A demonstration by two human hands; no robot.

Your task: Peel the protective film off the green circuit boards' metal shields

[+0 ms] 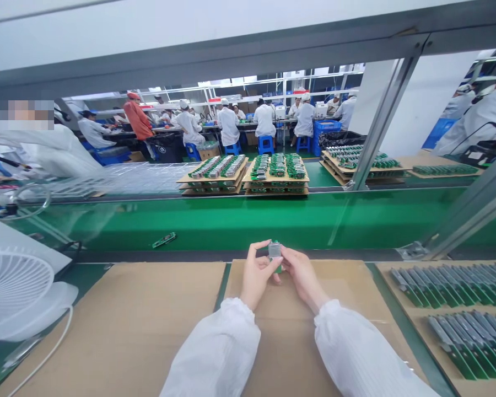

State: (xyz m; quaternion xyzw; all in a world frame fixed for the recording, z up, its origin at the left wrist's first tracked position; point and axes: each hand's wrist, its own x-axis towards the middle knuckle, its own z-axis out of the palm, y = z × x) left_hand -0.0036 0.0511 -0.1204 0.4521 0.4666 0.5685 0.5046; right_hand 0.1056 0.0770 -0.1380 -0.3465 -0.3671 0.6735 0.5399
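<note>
Between both hands, a small green circuit board [278,266] with a grey rectangular part [275,251] on it is held up above a cardboard sheet [297,342]. My left hand [257,270] grips its left side, with the thumb across the lower front and the index finger at the top. At the right edge, my right hand [301,271] pinches the same board, its fingers partly behind it. What the far side of the board looks like is hidden.
Rows of circuit boards [454,286] stand on cardboard at the right. A green conveyor belt [248,220] runs beyond, carrying a single board [164,240]. Stacked cardboard trays of boards [276,168] lie behind it. A white fan [16,281] is at the left. Co-workers sit farther back.
</note>
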